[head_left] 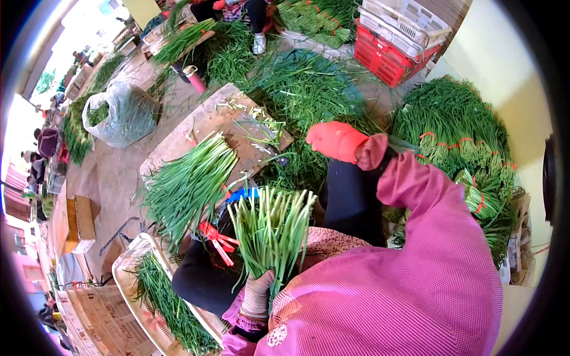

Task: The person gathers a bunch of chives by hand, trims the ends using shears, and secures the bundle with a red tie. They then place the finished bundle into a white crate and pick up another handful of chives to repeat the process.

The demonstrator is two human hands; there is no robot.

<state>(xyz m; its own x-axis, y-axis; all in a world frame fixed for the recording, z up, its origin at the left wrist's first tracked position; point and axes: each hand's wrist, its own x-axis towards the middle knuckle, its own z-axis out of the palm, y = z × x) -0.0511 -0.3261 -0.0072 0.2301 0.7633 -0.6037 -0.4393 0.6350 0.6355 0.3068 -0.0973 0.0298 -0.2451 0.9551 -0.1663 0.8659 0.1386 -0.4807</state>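
Observation:
My left hand (259, 291), in a pale striped glove, is wrapped round an upright bunch of green stalks (270, 231) with whitish cut ends on top, held over my lap. My right hand (335, 141), in an orange-red glove, is out above my dark-trousered knee, right of the wooden board; its fingers are blurred, and I cannot make out whether they are apart or closed. On the board (172, 139) lies a loose pile of green stalks (196, 178) with small cut bits beyond it. Red ties (218, 242) hang beside the held bunch.
Loose greens (309, 83) cover the floor ahead. Tied bundles (457, 130) are stacked at the right, below red and white crates (386, 53). A white basket (127, 267) of greens is at lower left, a plastic bag (123, 115) farther off. Another person's legs (256, 18) show at the top.

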